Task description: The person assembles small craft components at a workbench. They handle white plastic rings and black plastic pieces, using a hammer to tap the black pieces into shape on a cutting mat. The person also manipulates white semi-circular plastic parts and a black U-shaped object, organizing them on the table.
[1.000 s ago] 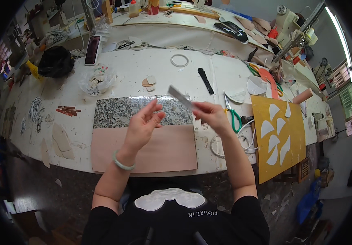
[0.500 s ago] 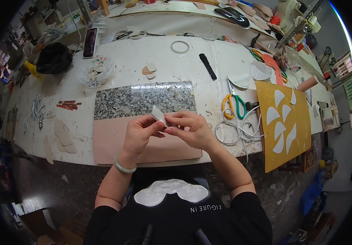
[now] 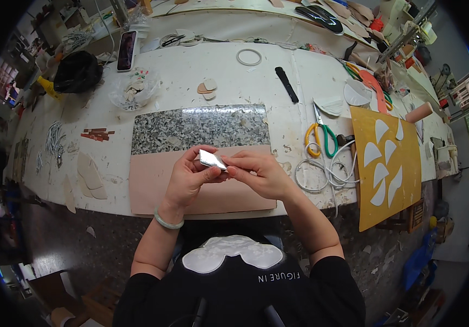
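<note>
Both hands pinched a flat, shiny silver piece (image 3: 211, 159) just nearside of a grey, black-speckled stone slab (image 3: 202, 128).
The left hand (image 3: 184, 177) gripped the piece's left part between thumb and fingers, while the right hand (image 3: 259, 173) pinched its right end (whether the two hands' fingertips touched, I couldn't tell). The piece was held over a smooth, pale-pink rectangular sheet (image 3: 207, 197) along the slab's near side; steel scissors with yellow and green handles (image 3: 320, 121) lay unused to the slab's right. The step in hand looked like close two-handed adjusting or inspecting; the next move seemed to call for a steady left grip and light right-hand fingertip control.
</note>
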Demonstrator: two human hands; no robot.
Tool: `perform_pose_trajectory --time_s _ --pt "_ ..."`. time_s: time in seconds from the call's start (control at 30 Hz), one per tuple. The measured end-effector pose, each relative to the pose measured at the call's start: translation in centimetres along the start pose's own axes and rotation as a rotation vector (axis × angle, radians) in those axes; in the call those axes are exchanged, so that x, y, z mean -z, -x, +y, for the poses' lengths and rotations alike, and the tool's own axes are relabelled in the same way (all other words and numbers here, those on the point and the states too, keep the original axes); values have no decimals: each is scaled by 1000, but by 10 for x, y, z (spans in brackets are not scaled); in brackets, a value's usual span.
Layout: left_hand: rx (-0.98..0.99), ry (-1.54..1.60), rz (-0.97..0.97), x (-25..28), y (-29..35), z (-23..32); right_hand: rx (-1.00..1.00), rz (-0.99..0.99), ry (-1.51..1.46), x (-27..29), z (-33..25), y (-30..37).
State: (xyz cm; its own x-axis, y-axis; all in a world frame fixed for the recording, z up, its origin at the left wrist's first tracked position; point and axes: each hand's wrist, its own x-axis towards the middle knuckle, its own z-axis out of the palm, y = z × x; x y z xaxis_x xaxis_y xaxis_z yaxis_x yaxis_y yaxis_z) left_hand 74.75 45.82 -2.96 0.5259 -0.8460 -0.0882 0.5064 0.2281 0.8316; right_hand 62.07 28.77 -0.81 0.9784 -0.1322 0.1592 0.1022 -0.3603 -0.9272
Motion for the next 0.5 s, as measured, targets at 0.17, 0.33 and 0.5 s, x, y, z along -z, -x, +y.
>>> perform_pose_trajectory --time_s 0.17,0.33,0.5 --pt "-22 -208 0 9 4 4 -104 -57 -224 -5 3 -1" --pt "-50 -321 -30 7 8 10 -146 -67 -331 -5 5 -4" --pt "-59 -365 -41 5 7 14 -3 30 -190 -11 10 -6"
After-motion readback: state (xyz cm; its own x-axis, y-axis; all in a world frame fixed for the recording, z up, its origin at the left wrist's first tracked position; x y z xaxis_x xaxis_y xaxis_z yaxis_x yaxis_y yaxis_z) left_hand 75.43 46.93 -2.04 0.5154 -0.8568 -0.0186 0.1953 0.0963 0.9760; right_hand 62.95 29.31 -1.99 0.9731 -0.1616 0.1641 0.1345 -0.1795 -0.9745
